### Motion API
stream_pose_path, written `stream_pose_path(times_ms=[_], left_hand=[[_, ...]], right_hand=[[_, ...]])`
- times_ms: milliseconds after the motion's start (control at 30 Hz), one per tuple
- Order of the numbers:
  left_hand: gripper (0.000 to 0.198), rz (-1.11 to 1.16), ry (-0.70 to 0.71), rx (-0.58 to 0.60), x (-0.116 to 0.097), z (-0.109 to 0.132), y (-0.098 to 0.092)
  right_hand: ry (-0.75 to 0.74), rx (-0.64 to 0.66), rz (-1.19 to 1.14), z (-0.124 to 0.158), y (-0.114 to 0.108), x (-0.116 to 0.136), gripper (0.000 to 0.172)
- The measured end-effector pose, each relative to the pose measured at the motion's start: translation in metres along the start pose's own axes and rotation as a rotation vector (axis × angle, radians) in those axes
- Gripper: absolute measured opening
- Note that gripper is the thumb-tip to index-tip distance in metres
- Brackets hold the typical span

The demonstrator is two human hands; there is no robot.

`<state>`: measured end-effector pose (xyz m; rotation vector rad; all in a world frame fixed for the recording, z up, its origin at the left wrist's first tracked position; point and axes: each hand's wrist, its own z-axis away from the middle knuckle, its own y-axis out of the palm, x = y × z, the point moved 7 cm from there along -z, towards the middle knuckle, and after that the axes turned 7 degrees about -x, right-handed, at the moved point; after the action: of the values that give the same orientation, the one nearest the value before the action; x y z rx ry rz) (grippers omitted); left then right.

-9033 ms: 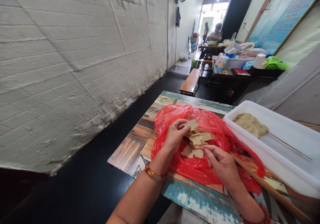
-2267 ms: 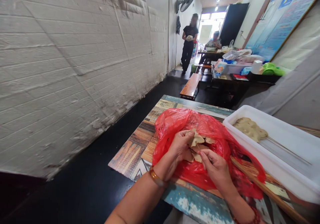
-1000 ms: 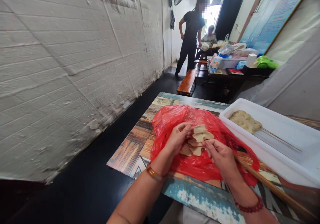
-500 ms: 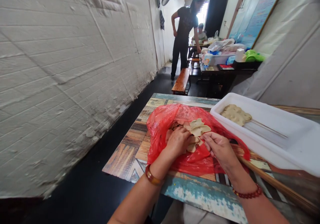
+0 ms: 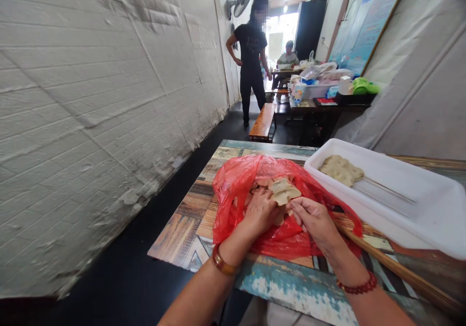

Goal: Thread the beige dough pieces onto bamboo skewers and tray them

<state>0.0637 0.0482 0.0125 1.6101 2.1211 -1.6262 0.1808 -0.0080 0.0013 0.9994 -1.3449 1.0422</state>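
Note:
An open red plastic bag (image 5: 233, 180) lies on the table, with several flat, beige, wavy-edged pieces in it. My left hand (image 5: 260, 212) reaches over the bag's mouth, its fingers curled on the near edge of a beige piece (image 5: 286, 191). At that piece's right lower edge, my right hand (image 5: 311, 214) pinches with thumb and forefinger. Whether a thin stick is also between those fingers I cannot tell. To the right, a white plastic tray (image 5: 429, 195) holds similar beige pieces (image 5: 340, 170) on thin skewers (image 5: 389, 190).
Long thin bamboo sticks (image 5: 396, 263) lie bundled along the right side of the patterned table (image 5: 182, 224). Beyond stand an orange bench (image 5: 262, 121) and a cluttered second table (image 5: 309, 104). One person (image 5: 251, 59) stands in the aisle; another (image 5: 289, 57) sits farther back. A white wall (image 5: 109, 98) runs along the left.
The top beige piece has tipped and shifted slightly left and down between my hands. The standing person has straightened up and moved left, the arm now off the far table.

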Motion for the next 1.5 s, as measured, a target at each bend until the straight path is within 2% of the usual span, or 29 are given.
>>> stream_pose_path(times_ms=[67, 167, 300, 400, 467, 533, 767, 900, 1033, 1167, 1333, 1500], left_hand=[[0.020, -0.068, 0.048, 0.019, -0.002, 0.000, 0.000], [0.017, -0.018, -0.008, -0.039, 0.004, -0.002, -0.006], [0.010, 0.272, -0.215, -0.127, 0.022, -0.002, -0.012], [0.015, 0.521, -0.354, -0.128, 0.035, 0.000, -0.007], [0.017, 0.562, -0.378, -0.101, 0.039, 0.002, -0.004], [0.018, 0.492, -0.340, -0.074, 0.038, 0.002, -0.002], [0.013, -0.023, -0.071, -0.077, 0.014, -0.003, -0.011], [0.016, -0.231, -0.035, -0.038, 0.009, -0.004, -0.013], [0.021, -0.426, 0.002, 0.082, 0.005, -0.002, -0.008], [0.019, -0.491, 0.068, 0.126, -0.001, 0.000, -0.003], [0.013, -0.472, 0.055, 0.129, -0.001, 0.000, -0.002], [0.019, -0.512, 0.069, 0.167, 0.000, 0.002, 0.006]], right_hand=[[0.000, 0.005, 0.001, 0.001, 0.001, 0.001, 0.038], [-0.007, 0.003, 0.000, 0.001, 0.000, 0.004, 0.038], [-0.008, -0.016, -0.016, 0.001, -0.003, 0.006, 0.039], [0.003, -0.024, -0.039, -0.001, -0.005, 0.004, 0.039], [0.006, -0.019, -0.055, -0.001, -0.006, 0.003, 0.038], [0.009, -0.014, -0.067, -0.001, -0.005, 0.003, 0.038], [0.008, -0.014, -0.085, -0.001, -0.005, 0.004, 0.036], [0.004, -0.019, -0.089, -0.001, -0.006, 0.004, 0.035], [0.005, -0.032, -0.086, -0.001, -0.007, 0.005, 0.036], [0.009, -0.034, -0.081, -0.001, -0.006, 0.004, 0.037], [0.011, -0.025, -0.078, -0.001, -0.005, 0.003, 0.036], [0.008, -0.012, -0.076, 0.001, -0.003, 0.002, 0.036]])
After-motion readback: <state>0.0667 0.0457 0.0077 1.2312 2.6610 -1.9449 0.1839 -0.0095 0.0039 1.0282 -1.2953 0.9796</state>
